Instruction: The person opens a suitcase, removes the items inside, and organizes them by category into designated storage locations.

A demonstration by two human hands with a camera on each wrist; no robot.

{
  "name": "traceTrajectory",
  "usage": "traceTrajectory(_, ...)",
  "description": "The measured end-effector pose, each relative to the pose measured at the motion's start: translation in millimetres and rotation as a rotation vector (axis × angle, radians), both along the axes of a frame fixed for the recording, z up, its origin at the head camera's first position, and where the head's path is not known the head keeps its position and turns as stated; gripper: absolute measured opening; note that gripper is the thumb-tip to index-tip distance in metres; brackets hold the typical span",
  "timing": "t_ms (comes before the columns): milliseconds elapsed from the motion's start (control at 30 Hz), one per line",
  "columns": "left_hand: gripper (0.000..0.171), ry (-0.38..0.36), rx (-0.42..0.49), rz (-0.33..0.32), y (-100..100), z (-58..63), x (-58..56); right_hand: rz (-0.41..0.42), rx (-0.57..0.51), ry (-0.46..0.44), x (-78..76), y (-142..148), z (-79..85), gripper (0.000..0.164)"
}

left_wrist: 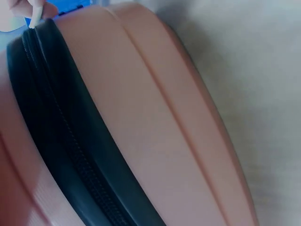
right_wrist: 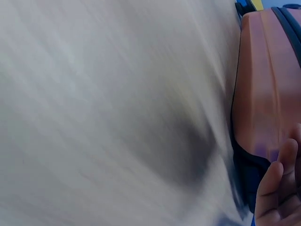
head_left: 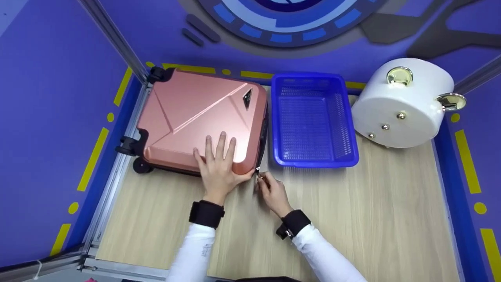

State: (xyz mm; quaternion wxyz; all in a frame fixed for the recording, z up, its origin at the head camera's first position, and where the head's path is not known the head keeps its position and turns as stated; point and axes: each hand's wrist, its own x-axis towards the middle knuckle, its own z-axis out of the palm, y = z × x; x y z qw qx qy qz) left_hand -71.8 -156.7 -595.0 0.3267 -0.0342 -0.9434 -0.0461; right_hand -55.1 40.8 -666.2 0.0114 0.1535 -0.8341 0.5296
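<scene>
A rose-pink hard-shell suitcase [head_left: 195, 113] lies flat, its black wheels toward the left wall. My left hand [head_left: 218, 172] rests on its lid near the front right corner, fingers spread and straight, thumb reaching along the corner edge. Just right of that corner, my right hand [head_left: 274, 194] pinches a small zipper pull [left_wrist: 35, 17] between thumb and fingers. The black zipper band [left_wrist: 70, 127] runs around the suitcase's side in the left wrist view, its teeth meeting along the visible stretch. Curled fingers [right_wrist: 277, 188] show beside the suitcase in the right wrist view.
A blue plastic basket [head_left: 315, 164] stands right of the suitcase. Beyond it, a white pot [head_left: 395, 129] with gold-coloured handles lies tipped, its base facing me. Blue panels with yellow marks [head_left: 94, 158] border the wooden tabletop [head_left: 391, 219].
</scene>
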Motion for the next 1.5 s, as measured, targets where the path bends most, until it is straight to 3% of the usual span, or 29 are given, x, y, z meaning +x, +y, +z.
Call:
traceTrajectory(200,0.125,-0.025,-0.04,0.085,17,4.6,-5.9,0.008,-0.014,0.003,-3.3,8,4.9,0.01)
traceTrajectory(400,0.125,-0.052,-0.047,0.099,22,8.1,-6.7,0.002,-0.007,0.004,-2.9,10,7.0,0.012)
traceTrajectory(633,0.121,-0.118,0.021,-0.02,6,17.0,1.0,-0.003,0.03,0.017,-2.2,7,9.0,0.014)
traceTrajectory(800,0.11,-0.277,0.012,-0.157,-30,34.5,5.6,-0.004,0.017,-0.007,-2.8,4,14.3,0.016)
traceTrajectory(900,0.111,-0.341,-0.01,-0.191,-56,42.4,6.2,-0.002,0.003,-0.029,-3.3,3,16.6,0.016)
traceTrajectory(1033,0.118,-0.31,-0.002,-0.19,-79,41.8,8.6,0.013,-0.004,-0.057,-3.1,2,18.0,0.018)
traceTrajectory(1167,0.119,-0.222,-0.002,-0.201,-82,32.0,8.6,0.025,0.015,-0.041,-1.7,2,17.7,0.02)
traceTrajectory(1300,0.119,-0.173,-0.016,-0.19,-76,24.4,1.0,0.007,0.096,0.074,-3.7,3,16.5,0.021)
traceTrajectory(1500,0.12,-0.201,-0.01,-0.184,-65,21.8,-14.6,-0.045,0.209,0.227,-11.2,11,15.7,0.019)
